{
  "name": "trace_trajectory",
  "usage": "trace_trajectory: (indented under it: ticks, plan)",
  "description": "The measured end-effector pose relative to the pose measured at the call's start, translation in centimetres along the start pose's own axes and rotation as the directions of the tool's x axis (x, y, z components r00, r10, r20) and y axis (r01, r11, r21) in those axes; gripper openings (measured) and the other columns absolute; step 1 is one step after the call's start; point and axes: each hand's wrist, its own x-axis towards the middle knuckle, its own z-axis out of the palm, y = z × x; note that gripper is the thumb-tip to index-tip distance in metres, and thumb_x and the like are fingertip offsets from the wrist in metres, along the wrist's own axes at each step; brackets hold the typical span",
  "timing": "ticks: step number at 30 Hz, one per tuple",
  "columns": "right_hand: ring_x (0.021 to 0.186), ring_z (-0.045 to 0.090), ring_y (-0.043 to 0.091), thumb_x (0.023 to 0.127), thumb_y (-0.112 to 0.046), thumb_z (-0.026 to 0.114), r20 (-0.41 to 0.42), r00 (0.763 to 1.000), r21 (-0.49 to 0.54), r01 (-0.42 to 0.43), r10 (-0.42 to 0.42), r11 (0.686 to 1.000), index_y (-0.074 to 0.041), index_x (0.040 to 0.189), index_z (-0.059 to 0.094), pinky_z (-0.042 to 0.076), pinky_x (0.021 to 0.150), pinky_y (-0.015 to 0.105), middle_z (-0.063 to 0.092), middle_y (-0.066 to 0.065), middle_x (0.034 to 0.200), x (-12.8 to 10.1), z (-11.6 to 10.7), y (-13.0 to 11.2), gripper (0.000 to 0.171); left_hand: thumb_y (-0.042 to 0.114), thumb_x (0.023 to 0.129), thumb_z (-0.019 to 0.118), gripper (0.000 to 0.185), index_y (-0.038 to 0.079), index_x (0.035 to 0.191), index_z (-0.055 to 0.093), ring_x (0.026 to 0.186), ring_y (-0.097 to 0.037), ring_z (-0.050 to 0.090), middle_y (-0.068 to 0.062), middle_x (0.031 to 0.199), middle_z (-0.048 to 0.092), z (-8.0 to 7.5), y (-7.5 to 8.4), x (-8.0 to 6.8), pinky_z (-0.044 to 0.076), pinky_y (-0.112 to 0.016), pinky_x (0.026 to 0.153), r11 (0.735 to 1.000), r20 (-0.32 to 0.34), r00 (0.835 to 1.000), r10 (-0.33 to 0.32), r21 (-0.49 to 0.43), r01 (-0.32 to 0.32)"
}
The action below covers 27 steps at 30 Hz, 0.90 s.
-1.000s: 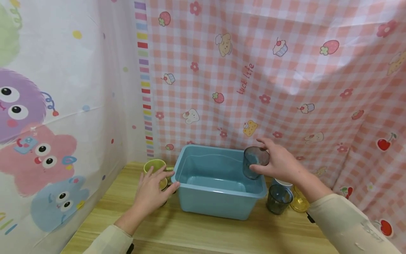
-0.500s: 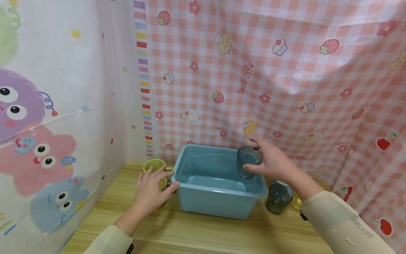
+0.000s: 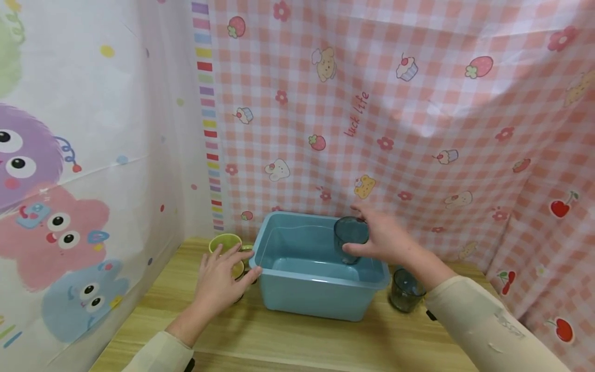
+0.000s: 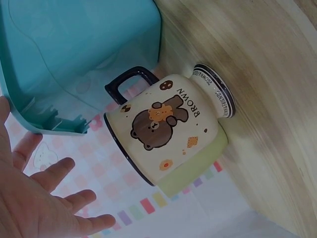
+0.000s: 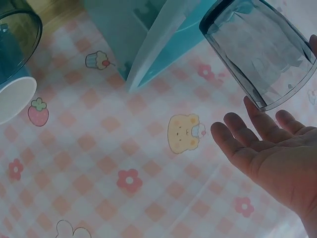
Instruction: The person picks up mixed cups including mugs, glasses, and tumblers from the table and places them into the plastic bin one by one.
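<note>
My right hand (image 3: 388,237) grips a clear grey drinking glass (image 3: 349,240) by its rim, thumb on the near side and fingers on the far side. The glass hangs upright over the right part of a blue plastic bin (image 3: 321,305). In the right wrist view the glass (image 5: 262,54) looks empty. At the bin's left rim, my left hand (image 3: 220,279) spreads its fingers, thumb tip at the corner. Beneath that hand stands a cream mug (image 4: 158,119) with a brown bear and a dark handle, mostly hidden in the head view. A green mug (image 3: 225,241) is behind it.
A second grey glass (image 3: 406,290) stands right of the bin, near my right forearm. Beside it in the right wrist view shows a white-rimmed cup (image 5: 17,99). The wooden table (image 3: 288,343) meets a pink checked cloth (image 3: 297,129) behind and a white printed cloth (image 3: 153,206) at left.
My right hand has carried the grey glass leftward, further over the bin. The forearm now covers the yellow glass and white cup at the right. The left hand has stayed in place.
</note>
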Motion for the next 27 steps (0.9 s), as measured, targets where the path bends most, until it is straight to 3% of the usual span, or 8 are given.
trace_trajectory:
  ticks: [9,27]
  plan:
    - [0.134,0.065,0.038,0.088,-0.049,0.085,0.064,0.998,0.029,-0.021,0.019,0.999,-0.009,0.165,0.036,0.057,0.106,0.057,0.063,0.020,0.151,0.6,0.7,-0.9,0.099,0.057,0.098,0.072,0.053,0.021,0.136,0.074,0.154,-0.059,0.036,-0.017,0.160,0.056,0.0,0.1,0.0,0.017,-0.085,0.121,1.000,-0.006,1.000,-0.004,0.011,0.004]
    - [0.129,0.069,0.034,0.087,-0.053,0.084,0.096,0.995,0.014,-0.024,0.023,1.000,-0.012,0.164,0.035,0.059,0.103,0.055,0.065,0.016,0.149,1.5,2.6,-2.2,0.100,0.059,0.098,0.070,0.055,0.021,0.137,0.073,0.156,-0.058,0.034,-0.017,0.161,0.055,0.0,0.1,0.0,0.016,-0.084,0.123,1.000,0.010,1.000,-0.006,0.013,0.006]
